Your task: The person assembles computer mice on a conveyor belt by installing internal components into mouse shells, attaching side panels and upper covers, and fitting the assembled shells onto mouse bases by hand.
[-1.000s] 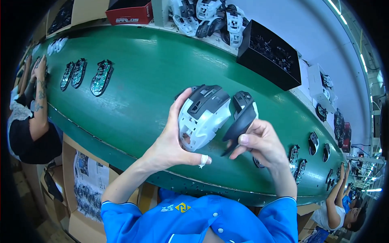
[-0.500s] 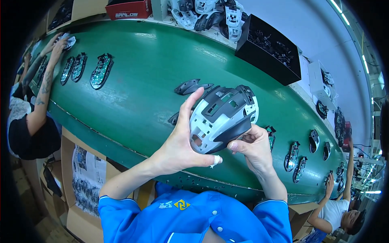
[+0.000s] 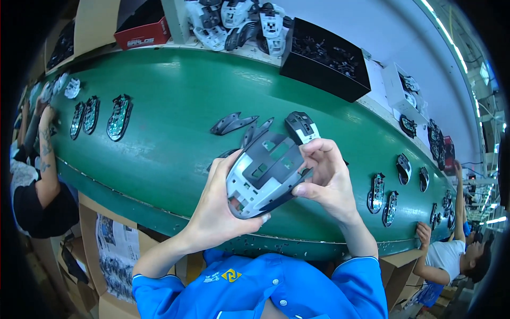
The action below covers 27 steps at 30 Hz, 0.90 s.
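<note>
Above the near side of the bench I hold a computer mouse top shell [image 3: 260, 173], white with dark grey panels and several cut-outs. My left hand [image 3: 210, 215] wraps round its left side and near end, the thumb underneath. At the shell's right edge my right hand [image 3: 330, 183] grips with thumb and bent fingers, by a dark side panel [image 3: 279, 200] that is mostly turned away. Behind the shell lie loose dark side panels [image 3: 232, 124], some partly hidden by it. Another grey and white mouse shell [image 3: 301, 126] rests just beyond my right fingers.
Mouse bases with green circuit boards [image 3: 119, 118] lie left on the green bench [image 3: 175, 90]; more bases [image 3: 376, 192] lie right. A black box of small parts [image 3: 325, 61], a red box [image 3: 141, 36] and piled shells [image 3: 271, 26] line the far side. Co-workers' arms [image 3: 48, 154] reach in at both ends.
Both hands and the shell have shifted left and nearer, and the shell has turned. My right fingers have moved up its edge. At the left, a co-worker's hands have left a white part.
</note>
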Available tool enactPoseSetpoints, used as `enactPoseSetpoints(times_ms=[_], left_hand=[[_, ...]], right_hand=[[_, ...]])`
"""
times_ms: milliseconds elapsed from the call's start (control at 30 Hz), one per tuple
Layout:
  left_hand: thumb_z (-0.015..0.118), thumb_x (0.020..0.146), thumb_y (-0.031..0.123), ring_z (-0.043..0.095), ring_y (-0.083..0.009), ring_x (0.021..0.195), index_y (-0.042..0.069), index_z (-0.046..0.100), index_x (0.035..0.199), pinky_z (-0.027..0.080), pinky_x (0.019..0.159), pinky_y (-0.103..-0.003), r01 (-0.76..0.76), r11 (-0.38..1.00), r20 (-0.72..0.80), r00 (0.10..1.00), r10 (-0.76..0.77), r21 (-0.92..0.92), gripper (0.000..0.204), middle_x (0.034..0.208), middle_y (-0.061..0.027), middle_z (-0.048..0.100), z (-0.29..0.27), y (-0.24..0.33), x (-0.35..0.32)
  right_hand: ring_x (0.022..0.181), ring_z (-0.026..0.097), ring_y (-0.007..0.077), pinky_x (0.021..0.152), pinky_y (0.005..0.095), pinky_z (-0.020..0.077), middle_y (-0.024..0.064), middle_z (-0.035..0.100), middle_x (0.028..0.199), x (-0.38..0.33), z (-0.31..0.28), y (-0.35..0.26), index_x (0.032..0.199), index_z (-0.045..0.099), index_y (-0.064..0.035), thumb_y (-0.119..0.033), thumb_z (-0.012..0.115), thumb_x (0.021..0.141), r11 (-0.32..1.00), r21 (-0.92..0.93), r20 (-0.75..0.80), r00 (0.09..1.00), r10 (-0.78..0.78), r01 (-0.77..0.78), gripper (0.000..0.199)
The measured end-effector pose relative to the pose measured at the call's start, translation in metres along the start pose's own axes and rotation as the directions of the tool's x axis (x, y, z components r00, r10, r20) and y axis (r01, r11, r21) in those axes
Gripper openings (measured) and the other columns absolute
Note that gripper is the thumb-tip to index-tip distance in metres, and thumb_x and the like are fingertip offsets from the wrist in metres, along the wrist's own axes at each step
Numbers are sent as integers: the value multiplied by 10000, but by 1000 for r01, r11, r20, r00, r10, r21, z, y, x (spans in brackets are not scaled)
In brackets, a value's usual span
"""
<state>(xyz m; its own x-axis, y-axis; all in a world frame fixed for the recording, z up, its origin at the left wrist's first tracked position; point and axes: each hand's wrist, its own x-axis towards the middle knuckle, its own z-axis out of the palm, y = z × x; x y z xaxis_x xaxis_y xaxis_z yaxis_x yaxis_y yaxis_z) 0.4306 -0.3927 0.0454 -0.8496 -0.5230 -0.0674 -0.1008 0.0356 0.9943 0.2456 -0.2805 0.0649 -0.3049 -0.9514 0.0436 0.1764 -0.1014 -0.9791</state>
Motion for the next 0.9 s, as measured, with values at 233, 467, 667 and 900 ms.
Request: enactPoseSetpoints(times_ms=[233, 467, 667, 900], left_hand=[[796, 595, 104, 430, -291, 1125, -49, 244, 1329, 407, 928, -364, -79, 996, 10, 997, 79, 45, 931, 1189, -177, 344, 3, 2, -4], [797, 569, 128, 483, -294, 1063, -50, 317, 1301, 444, 859, -364, -255, 943, 62, 967, 248, 215, 893, 1116, -172, 423, 3, 9, -8], [816, 535, 201, 621, -286, 901, -43, 471, 1221, 517, 732, -337, -437, 836, 67, 895, 442, 332, 806, 1058, -180, 559, 8, 14, -9], [804, 551, 221, 621, -293, 897, -48, 495, 1202, 504, 762, -356, -351, 877, 115, 936, 331, 330, 769, 1030, -178, 581, -3, 8, -1]], right_hand=[[946, 515, 125, 681, 219, 556, 47, 449, 988, -5, -5, -9, 918, 511, -57, 38, 764, 670, 995, -86, 69, 996, -47, 53, 367], [1035, 524, 170, 760, 285, 541, 95, 440, 1189, -5, -3, -19, 1299, 368, -23, -19, 789, 647, 979, 22, 121, 973, 198, -202, 776], [1213, 459, 248, 1002, 401, 391, 145, 429, 1347, 9, -14, 7, 1315, 377, -4, -233, 874, 524, 983, 160, 448, 894, 7, -88, 962], [1196, 482, 260, 1024, 367, 366, 155, 469, 1317, 9, -14, 23, 1328, 377, -6, -183, 850, 524, 921, 284, 322, 932, 169, -266, 949]])
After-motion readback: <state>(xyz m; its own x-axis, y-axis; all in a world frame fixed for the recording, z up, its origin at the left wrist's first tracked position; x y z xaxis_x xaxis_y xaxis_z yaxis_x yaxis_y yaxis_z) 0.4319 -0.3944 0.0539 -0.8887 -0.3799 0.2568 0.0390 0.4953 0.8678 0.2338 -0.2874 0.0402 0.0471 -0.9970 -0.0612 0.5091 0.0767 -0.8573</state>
